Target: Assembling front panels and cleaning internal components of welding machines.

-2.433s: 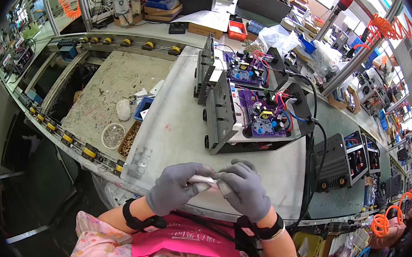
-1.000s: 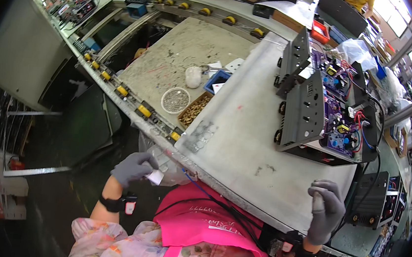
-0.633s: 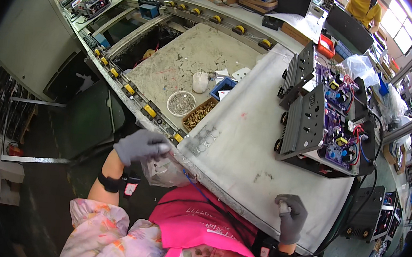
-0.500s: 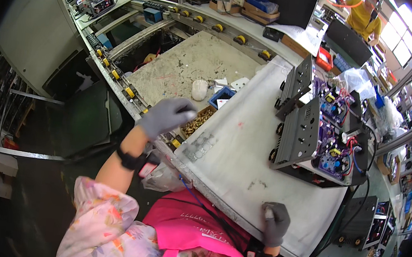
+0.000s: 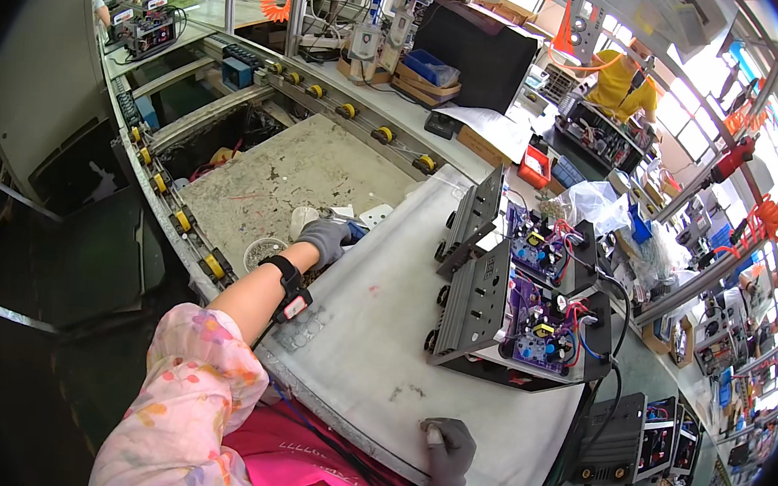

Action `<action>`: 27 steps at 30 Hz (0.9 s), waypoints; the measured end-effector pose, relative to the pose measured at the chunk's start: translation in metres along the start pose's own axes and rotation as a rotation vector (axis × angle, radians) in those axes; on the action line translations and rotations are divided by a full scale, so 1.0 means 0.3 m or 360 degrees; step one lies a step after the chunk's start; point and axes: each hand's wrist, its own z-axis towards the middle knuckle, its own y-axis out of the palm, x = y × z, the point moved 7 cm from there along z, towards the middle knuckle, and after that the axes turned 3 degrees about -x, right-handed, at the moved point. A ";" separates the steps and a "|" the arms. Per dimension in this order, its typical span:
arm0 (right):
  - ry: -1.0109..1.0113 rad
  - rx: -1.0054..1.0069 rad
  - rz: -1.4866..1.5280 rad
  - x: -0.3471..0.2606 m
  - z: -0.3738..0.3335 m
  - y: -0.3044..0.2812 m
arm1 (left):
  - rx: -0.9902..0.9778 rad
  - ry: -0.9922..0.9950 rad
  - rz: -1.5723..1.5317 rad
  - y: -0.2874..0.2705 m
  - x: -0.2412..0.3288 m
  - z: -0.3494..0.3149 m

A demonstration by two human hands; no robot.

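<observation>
My left hand (image 5: 324, 240), in a grey glove, reaches over the small blue box (image 5: 354, 230); its fingertips are down at the box and hidden, so its grip cannot be made out. Just beside it stand a white rounded object (image 5: 302, 220) and a round white tub (image 5: 262, 251) of small parts. My right hand (image 5: 451, 453), also gloved in grey, rests at the near edge of the white work surface (image 5: 371, 335). Its fingers are curled with the thumb against them, and whatever they may hold is hidden.
Two dark electronic units (image 5: 487, 295) with exposed purple boards stand right of centre, cables trailing behind. Yellow rollers (image 5: 348, 110) line the conveyor frame. Further units (image 5: 618, 443) sit at the lower right. Across the bench works a person in a yellow top (image 5: 621, 85).
My left hand has moved forward and right, from over the tray of small brass-coloured parts to the blue box. The view has shifted rightward and up; my right hand stays curled at the edge.
</observation>
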 end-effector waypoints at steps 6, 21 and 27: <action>0.0043 -0.0018 0.0025 0.011 -0.003 0.001 | 0.0113 -0.0210 -0.0896 0.056 -0.147 0.050; -0.0078 0.0049 -0.0027 0.018 -0.010 -0.001 | 0.0475 -0.0163 -0.1471 -0.008 -0.193 0.029; 0.0174 0.0044 0.0133 -0.043 0.017 -0.004 | -0.0218 0.0632 -0.1668 -0.077 0.193 -0.266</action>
